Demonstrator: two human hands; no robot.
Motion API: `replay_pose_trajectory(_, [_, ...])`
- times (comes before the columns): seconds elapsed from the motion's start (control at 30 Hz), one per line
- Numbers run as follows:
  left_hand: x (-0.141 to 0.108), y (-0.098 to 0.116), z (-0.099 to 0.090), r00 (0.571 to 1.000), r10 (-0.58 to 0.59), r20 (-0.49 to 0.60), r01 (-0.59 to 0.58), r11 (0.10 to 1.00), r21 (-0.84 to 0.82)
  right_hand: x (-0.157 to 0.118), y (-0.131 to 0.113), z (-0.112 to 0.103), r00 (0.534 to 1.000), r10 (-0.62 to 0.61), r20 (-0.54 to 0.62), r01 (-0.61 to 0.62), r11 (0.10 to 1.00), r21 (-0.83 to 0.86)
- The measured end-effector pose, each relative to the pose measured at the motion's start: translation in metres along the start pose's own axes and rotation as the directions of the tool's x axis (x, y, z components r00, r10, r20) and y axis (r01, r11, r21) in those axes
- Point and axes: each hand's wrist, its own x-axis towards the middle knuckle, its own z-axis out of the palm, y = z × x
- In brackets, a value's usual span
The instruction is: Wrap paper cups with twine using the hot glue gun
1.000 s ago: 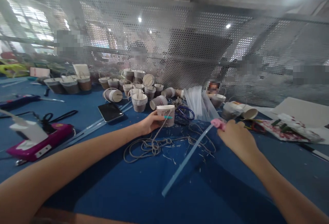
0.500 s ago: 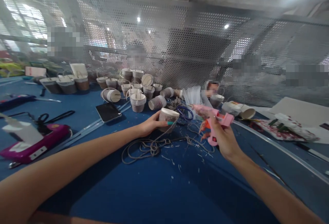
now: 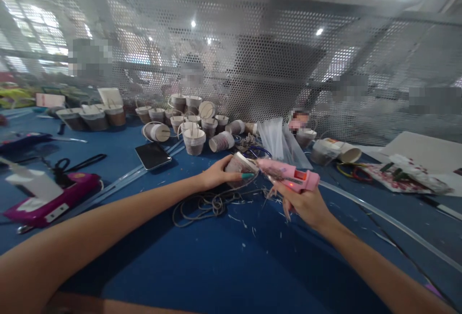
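My left hand (image 3: 220,172) is closed around a small paper cup (image 3: 241,166) with a grey-brown side and a white rim, tilted toward the right. In my right hand (image 3: 305,203) is a pink glue gun (image 3: 288,173), a small red light glowing on its side. The gun's nozzle is at the cup's rim; whether it touches I cannot tell. A loose heap of grey cord (image 3: 212,206) lies on the table below the cup, and a strand runs up to the cup.
Several cups with cord handles (image 3: 194,140) stand or lie at the back. A black phone (image 3: 153,155) and a purple power strip (image 3: 54,198) are on the left. Clear plastic strips (image 3: 279,141) lie beyond the gun. Flower-patterned packaging (image 3: 400,179) is at right.
The glue gun has moved left and turned level, bringing its nozzle to the cup's rim. The cup has shifted slightly right and tipped toward the gun.
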Motion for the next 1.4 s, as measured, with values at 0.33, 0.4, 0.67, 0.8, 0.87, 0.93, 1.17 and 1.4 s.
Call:
replay_pose_trajectory(0.33, [0.002, -0.003, 0.001, 0.999, 0.042, -0.028, -0.041, 0.999, 0.036, -0.003, -0.014, 0.003, 0.970, -0.243, -0.016, 0.235, 0.952, -0.198])
replay_pose_trajectory(0.4, [0.003, -0.004, 0.000, 0.998, 0.056, -0.027, -0.055, 0.998, 0.031, -0.004, -0.013, 0.004, 0.972, -0.235, -0.025, 0.224, 0.949, -0.222])
replay_pose_trajectory(0.67, [0.001, -0.001, 0.002, 0.997, 0.045, -0.060, -0.041, 0.997, 0.062, 0.004, 0.004, -0.003, 0.931, -0.363, 0.037, 0.350, 0.859, -0.374])
replay_pose_trajectory(0.8, [0.000, 0.000, 0.002, 0.997, 0.051, -0.056, -0.048, 0.997, 0.054, 0.005, 0.006, -0.001, 0.911, -0.412, 0.028, 0.387, 0.827, -0.408])
replay_pose_trajectory(0.87, [0.000, -0.001, 0.002, 0.998, 0.043, -0.055, -0.040, 0.998, 0.049, 0.004, 0.008, 0.000, 0.904, -0.427, 0.017, 0.394, 0.818, -0.420])
replay_pose_trajectory(0.93, [0.000, -0.001, 0.002, 0.998, 0.032, -0.063, -0.029, 0.998, 0.047, 0.004, 0.011, 0.001, 0.898, -0.439, 0.022, 0.405, 0.808, -0.428])
replay_pose_trajectory(1.17, [0.003, -0.004, -0.001, 0.997, 0.032, -0.073, -0.030, 0.999, 0.040, 0.005, 0.020, -0.003, 0.886, -0.460, 0.059, 0.436, 0.783, -0.444])
replay_pose_trajectory(1.4, [0.003, -0.006, -0.001, 0.997, 0.021, -0.074, -0.021, 1.000, -0.002, 0.000, 0.010, -0.005, 0.927, -0.365, 0.086, 0.372, 0.866, -0.335])
